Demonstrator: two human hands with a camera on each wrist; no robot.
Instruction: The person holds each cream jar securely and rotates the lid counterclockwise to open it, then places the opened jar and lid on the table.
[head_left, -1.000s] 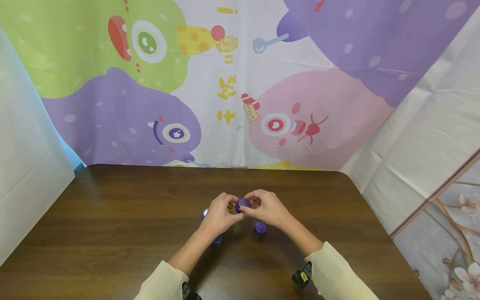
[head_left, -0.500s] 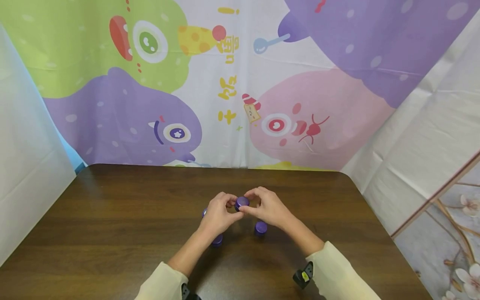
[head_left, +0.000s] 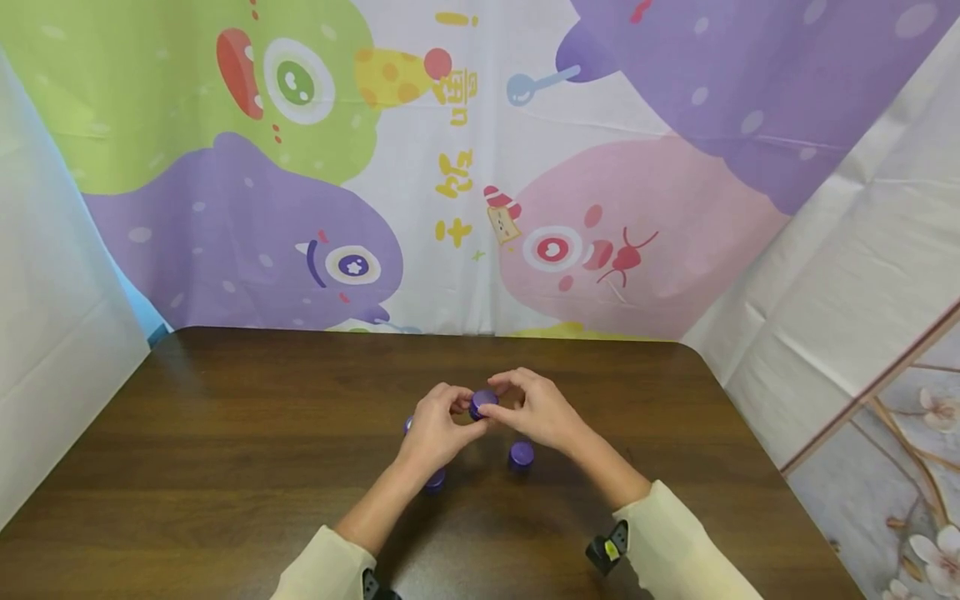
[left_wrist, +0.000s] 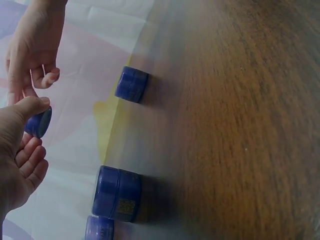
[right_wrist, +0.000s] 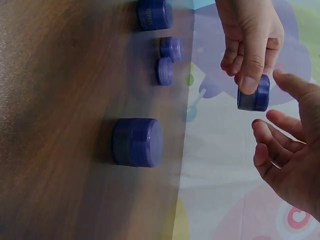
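The jar (right_wrist: 255,101) is held above the table, lid (right_wrist: 263,94) uppermost, at the fingertips of the left hand (head_left: 437,427); it is pinched between that hand's thumb and curled fingers. From the right hand (head_left: 546,410), it lies just beyond the fingertips on the left side. That hand's thumb and fingers are spread apart around the lid, nothing being gripped; whether the lid is touched by its thumb cannot be told. Lid work seems best done with the body pinned low by the left hand, the jar held level, and the rim met evenly by thumb and fingers on opposite sides. Below the right hand, nearer the wearer, a second jar (head_left: 521,456) is set on the table (head_left: 247,450). By the left wrist, a third jar (head_left: 435,481) is partly hidden; beyond the hands, a printed cloth (head_left: 450,292) is hung.
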